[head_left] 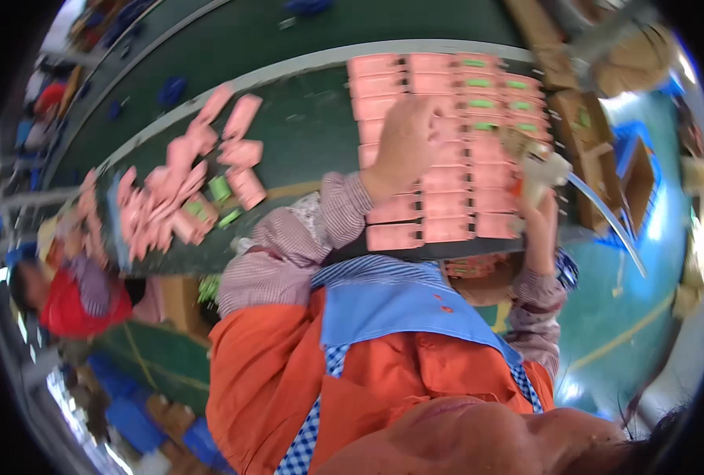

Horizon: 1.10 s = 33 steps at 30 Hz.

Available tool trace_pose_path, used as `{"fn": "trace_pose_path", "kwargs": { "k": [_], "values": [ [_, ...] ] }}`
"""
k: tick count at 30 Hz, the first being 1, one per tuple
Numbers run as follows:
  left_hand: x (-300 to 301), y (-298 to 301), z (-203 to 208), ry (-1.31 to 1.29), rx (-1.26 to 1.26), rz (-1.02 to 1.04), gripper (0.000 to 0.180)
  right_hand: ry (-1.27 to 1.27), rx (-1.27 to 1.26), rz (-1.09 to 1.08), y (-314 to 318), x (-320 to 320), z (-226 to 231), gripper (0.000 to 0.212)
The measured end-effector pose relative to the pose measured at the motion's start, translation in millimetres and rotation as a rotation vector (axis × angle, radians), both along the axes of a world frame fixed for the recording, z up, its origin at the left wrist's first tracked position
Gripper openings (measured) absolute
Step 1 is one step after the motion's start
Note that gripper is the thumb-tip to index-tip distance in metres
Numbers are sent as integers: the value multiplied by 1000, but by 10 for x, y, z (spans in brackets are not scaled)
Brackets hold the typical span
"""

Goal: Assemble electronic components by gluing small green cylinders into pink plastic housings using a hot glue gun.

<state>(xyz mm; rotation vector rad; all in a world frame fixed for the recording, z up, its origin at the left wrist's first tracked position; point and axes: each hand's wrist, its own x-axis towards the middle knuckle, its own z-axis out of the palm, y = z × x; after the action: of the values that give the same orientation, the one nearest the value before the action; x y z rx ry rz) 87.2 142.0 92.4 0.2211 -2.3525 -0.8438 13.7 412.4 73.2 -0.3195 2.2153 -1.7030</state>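
Observation:
Rows of flat pink plastic pieces (447, 229) lie side by side on the dark green table, several of them with small bright green inserts (480, 104) in the two right columns. Over the middle of these rows is my left hand (403, 142), its fingers curled together; whatever they may pinch is too small to make out. My right hand (539, 222) grips the handle of a white glue gun (544, 170) at the right edge of the rows. Its nozzle end points up and left over the pieces, and a pale blue-white rod or cord trails behind it.
A loose heap of pink pieces (170, 182) with a few green parts (219, 188) lies to the left. Cardboard boxes (586, 138) stand along the table's right side. Beyond a pale rail (289, 66) runs a green belt surface. Another person in red (83, 305) sits at the far left.

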Motion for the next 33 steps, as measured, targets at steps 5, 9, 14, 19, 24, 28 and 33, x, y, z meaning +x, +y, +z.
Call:
{"fn": "trace_pose_path", "kwargs": {
  "k": [5,9,14,19,24,28,33],
  "values": [
    [1063,-408,-81,-53,172,221,17,59,37,10,98,-75,-61,29],
    [2047,-904,-222,-125,220,632,12,32,34,49,116,-86,58,31],
    [3003,-1365,-443,-367,-214,794,14,-71,9,-36,75,-31,117,35],
    [3094,-1424,-547,-624,-332,714,17,-18,22,-11,-77,21,145,31],
    [2952,-1462,-351,-311,507,653,18,-46,-70,0,87,19,114,34],
    [2349,-1187,54,32,1081,270,19,-72,-218,-50,204,55,56,34],
    [1471,-684,57,-122,1331,-199,20,-249,-239,-117,-139,355,465,35]
  ]
}}
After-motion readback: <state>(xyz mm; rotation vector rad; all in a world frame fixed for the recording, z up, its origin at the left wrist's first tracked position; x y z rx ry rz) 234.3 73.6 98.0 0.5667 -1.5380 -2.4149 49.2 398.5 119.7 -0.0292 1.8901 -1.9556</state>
